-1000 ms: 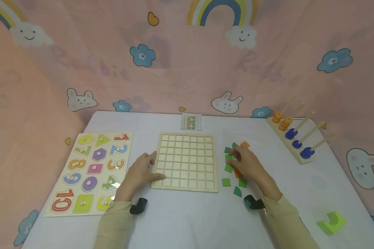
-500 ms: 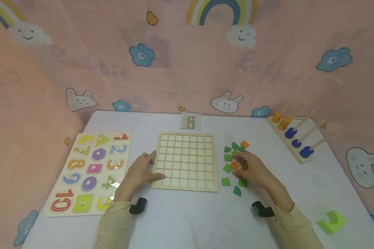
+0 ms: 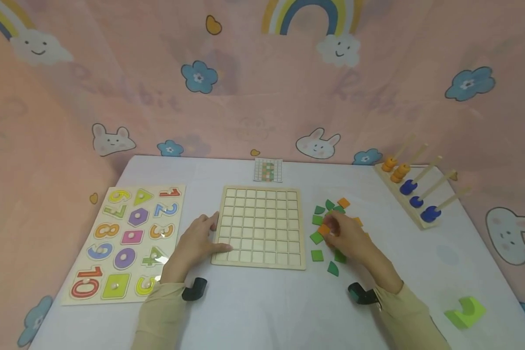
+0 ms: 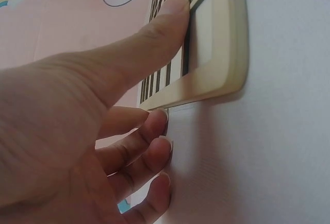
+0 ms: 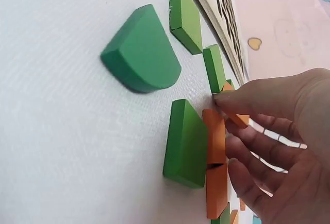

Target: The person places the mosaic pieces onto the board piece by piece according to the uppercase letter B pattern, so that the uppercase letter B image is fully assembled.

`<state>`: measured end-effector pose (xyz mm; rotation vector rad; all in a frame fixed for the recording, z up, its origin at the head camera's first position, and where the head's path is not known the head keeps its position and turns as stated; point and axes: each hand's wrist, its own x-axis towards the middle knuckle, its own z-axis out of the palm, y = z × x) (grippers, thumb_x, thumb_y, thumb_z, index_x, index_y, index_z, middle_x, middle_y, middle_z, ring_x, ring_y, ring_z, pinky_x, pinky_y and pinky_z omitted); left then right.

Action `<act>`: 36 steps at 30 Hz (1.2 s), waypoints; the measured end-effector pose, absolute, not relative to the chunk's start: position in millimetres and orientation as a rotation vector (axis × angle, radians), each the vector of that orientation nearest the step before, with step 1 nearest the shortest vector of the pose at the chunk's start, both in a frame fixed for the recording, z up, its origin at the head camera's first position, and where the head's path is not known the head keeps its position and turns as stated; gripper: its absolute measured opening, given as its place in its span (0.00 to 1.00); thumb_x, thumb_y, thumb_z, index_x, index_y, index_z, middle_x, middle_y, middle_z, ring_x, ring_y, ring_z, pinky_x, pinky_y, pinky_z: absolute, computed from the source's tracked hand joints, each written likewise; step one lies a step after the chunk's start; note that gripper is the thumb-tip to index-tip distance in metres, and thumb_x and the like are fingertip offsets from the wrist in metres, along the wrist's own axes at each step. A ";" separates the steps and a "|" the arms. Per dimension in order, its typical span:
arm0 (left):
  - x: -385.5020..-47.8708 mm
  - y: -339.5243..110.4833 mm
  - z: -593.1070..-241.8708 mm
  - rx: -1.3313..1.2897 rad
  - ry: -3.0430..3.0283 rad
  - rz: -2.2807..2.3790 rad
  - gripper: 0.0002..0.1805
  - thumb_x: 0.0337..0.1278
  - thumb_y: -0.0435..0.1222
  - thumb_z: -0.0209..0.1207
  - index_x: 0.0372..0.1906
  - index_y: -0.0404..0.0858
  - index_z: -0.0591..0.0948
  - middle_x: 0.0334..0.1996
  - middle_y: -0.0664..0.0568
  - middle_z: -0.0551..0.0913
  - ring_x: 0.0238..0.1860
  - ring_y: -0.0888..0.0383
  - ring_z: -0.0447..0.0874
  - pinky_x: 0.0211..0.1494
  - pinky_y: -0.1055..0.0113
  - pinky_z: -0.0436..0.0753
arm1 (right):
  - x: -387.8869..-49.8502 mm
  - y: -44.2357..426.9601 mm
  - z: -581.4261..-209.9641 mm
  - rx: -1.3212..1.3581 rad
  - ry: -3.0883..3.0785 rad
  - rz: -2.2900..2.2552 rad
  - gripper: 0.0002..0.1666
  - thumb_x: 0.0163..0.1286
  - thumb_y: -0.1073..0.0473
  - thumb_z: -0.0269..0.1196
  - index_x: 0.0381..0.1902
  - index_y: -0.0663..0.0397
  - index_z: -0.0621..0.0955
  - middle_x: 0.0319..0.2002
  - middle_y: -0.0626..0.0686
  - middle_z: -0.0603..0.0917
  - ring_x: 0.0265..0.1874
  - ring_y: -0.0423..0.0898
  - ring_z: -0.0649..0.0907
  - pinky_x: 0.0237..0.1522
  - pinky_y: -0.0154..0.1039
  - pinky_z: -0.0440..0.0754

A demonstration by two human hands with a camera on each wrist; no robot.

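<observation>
A wooden grid board point(image 3: 262, 221) lies in the middle of the table. My left hand point(image 3: 197, 245) holds it by its left side, thumb point(image 4: 167, 23) over the frame and curled fingers against the edge. To the board's right, my right hand point(image 3: 347, 238) pinches an orange square tile point(image 3: 323, 230) between thumb and fingers, just over the loose tiles. Around that hand lie green squares, such as a light green square point(image 3: 317, 255), and dark green quarter-rounds, one a near quarter-round point(image 3: 333, 268). More orange tiles point(image 5: 216, 188) are partly hidden under the hand.
A number puzzle board point(image 3: 127, 243) lies at the left. Behind the grid stands a small pattern card point(image 3: 268, 170). A peg stand with orange and blue beads point(image 3: 409, 189) is at the far right. A light green block point(image 3: 465, 312) sits near the right front.
My right hand has gone from the upper green tiles down to an orange square, then shifted slightly left with it, nudging nearby green squares. The left hand stays on the board.
</observation>
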<state>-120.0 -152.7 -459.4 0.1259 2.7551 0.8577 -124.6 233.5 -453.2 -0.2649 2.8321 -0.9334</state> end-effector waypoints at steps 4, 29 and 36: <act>-119.9 -152.3 -459.1 0.133 2.758 0.857 0.61 0.46 0.49 0.82 0.83 0.37 0.63 0.44 0.50 0.75 0.45 0.53 0.70 0.47 0.61 0.70 | -130.0 229.0 -453.1 -0.357 2.870 -0.997 0.13 0.69 0.72 0.65 0.52 0.63 0.82 0.39 0.56 0.83 0.37 0.49 0.78 0.40 0.42 0.79; -122.2 -152.1 -460.3 0.154 2.754 0.805 0.58 0.47 0.53 0.81 0.82 0.44 0.65 0.45 0.49 0.76 0.45 0.52 0.70 0.47 0.58 0.71 | -194.0 101.5 -465.3 -0.379 2.667 -1.404 0.07 0.73 0.65 0.68 0.47 0.60 0.87 0.42 0.58 0.89 0.39 0.48 0.85 0.45 0.37 0.82; -122.6 -153.1 -461.5 0.144 2.752 0.790 0.58 0.47 0.53 0.81 0.83 0.44 0.65 0.46 0.49 0.76 0.45 0.52 0.71 0.47 0.58 0.72 | -204.5 87.2 -463.7 -0.318 2.642 -1.466 0.06 0.72 0.66 0.70 0.45 0.62 0.87 0.40 0.59 0.88 0.37 0.46 0.82 0.42 0.33 0.78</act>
